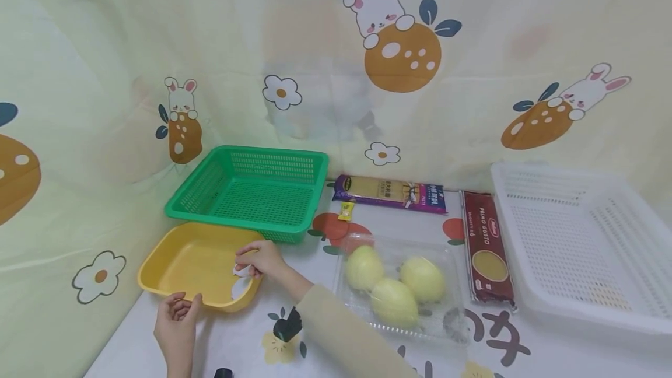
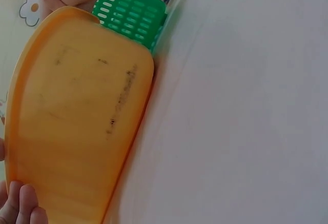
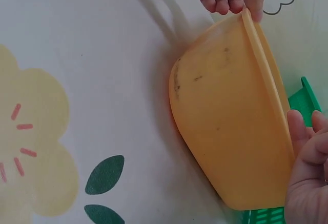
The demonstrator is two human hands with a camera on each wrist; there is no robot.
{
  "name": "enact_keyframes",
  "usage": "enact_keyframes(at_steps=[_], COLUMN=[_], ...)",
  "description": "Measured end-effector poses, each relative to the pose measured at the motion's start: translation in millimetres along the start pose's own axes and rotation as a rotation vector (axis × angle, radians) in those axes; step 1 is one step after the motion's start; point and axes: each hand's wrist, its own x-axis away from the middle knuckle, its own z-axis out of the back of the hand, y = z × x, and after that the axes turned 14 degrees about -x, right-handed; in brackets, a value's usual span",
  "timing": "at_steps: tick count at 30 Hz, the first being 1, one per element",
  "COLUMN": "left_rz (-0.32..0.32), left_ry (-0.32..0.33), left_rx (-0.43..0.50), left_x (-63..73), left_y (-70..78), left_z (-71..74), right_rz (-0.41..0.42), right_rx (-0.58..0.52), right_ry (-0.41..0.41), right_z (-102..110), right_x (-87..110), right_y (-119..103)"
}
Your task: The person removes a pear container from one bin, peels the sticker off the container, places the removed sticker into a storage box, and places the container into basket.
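The yellow basin stands at the left of the table. At its front rim is my left hand, thumb at the edge and fingers curled outside; the right wrist view shows that thumb lapping over the rim. My right hand reaches over the basin's right side and pinches a small white piece, partly hidden by the fingers. A second rounded white piece lies just below it inside the basin. Their kind does not show. Dark scuffs mark the outer wall of the basin.
Behind the basin is a green basket. Right of it lie a purple pasta pack, a yellow sachet and a clear tray holding three pale yellow round fruits. Farther right are a red spaghetti pack and a white basket.
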Motion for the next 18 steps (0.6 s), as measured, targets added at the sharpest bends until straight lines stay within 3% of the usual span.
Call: enact_keyframes(at_steps=[8, 15, 18], left_rz=[-0.064, -0.152, -0.2], left_ry=[0.031, 0.014, -0.009], left_rx=[-0.001, 0.021, 0.034], left_x=[-1.7, -15.7, -17.8], left_y=[-1.0, -29.8, -31.1], left_z=[1.0, -16.7, -24.6], right_rz=[-0.006, 0.006, 0.015], right_rx=[-0.05, -0.079, -0.057], right_ry=[-0.034, -0.09, -0.096], right_z=[3.4, 9.7, 14.4], right_x=[10.8, 25.2, 31.6], right_y=[-12.9, -27.5, -31.2])
